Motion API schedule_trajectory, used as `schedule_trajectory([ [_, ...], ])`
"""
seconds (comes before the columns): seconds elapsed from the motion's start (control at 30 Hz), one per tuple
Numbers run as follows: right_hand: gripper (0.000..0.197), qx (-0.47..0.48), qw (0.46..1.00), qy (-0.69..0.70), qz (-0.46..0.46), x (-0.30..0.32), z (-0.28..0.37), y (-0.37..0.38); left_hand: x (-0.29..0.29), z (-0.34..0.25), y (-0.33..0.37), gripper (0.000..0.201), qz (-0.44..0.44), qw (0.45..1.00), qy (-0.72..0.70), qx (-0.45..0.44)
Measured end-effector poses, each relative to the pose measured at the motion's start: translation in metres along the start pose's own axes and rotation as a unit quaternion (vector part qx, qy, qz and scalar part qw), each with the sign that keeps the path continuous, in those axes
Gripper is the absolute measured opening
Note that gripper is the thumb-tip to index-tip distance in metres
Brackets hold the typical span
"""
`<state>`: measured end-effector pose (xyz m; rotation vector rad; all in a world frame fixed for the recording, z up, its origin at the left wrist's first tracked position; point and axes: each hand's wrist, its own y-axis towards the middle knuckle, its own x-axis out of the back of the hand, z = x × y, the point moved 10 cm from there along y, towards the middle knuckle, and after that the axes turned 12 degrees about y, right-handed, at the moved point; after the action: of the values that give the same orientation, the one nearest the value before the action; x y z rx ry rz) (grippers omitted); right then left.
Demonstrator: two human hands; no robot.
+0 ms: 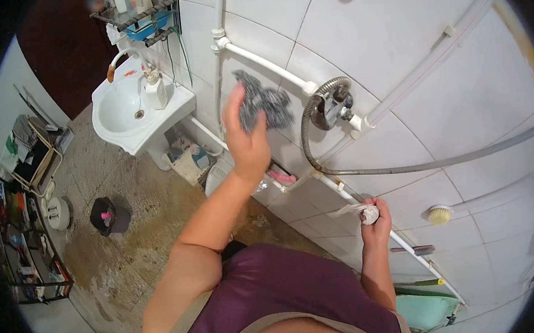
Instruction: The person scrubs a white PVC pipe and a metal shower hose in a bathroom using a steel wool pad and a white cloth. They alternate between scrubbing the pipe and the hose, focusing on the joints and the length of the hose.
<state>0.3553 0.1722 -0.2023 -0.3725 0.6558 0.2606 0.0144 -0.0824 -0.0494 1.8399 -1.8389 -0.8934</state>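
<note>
My left hand (248, 144) is raised near the white tiled wall (269, 18), its fingers closed on a bunched grey cloth (264, 103). The cloth is blurred by motion and sits just left of the chrome shower mixer (330, 110), below a white pipe (266, 62). Lower right, my right hand (379, 225) grips a crumpled white wad (368, 214) beside the lower white pipe (402, 243). A thin pale strip trails left from the wad. Whether it is cloth, paper or plastic I cannot tell.
A flexible metal hose (403, 169) arcs from the mixer to the right. Left of me stand a white washbasin (114, 112) with a bottle (155, 94) and a shelf rack (167, 19). A dark bucket (119, 219) stands on the wet floor. A round brush (439, 215) hangs right.
</note>
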Motion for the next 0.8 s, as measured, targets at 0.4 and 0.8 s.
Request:
schedule_trajectory([
  [0.4,0.011,0.022,0.999,-0.021,-0.034,-0.031,-0.026,-0.012,-0.107,0.047,0.042,0.053,0.214,0.889,0.220,-0.341],
  [0.8,0.011,0.021,0.997,-0.035,-0.065,-0.070,-0.065,-0.013,-0.076,0.100,0.096,0.048,0.161,0.912,0.288,-0.245],
])
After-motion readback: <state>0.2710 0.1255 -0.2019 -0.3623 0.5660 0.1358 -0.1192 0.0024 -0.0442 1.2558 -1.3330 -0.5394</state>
